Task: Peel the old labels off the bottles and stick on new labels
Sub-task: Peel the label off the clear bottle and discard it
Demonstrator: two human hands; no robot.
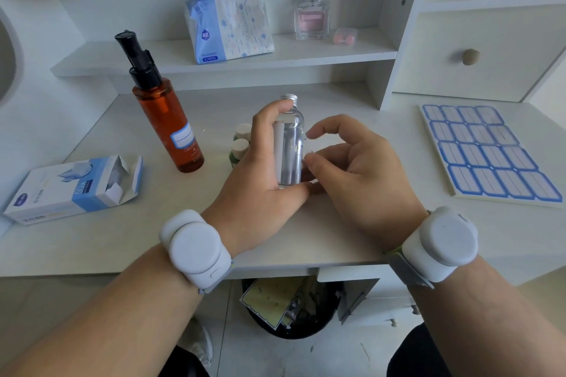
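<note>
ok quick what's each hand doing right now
Left hand: holding the clear bottle upright, fingers curled round it.
Right hand: beside the bottle, thumb and forefinger curled close to its side; whether they pinch anything cannot be told.

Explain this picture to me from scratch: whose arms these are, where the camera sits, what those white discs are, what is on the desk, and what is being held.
There is no machine here: a person works with bare hands, filmed by a camera worn on the head, looking down. The white discs are bands strapped on both wrists; their purpose cannot be told. The left hand grips a clear bottle with a metal cap, upright over the desk. The right hand pinches at the bottle's side, probably peeling a label. On the desk stand an orange pump bottle with a blue-edged label, an opened box at left and a sheet of blue labels at right. A bin sits below.
</note>
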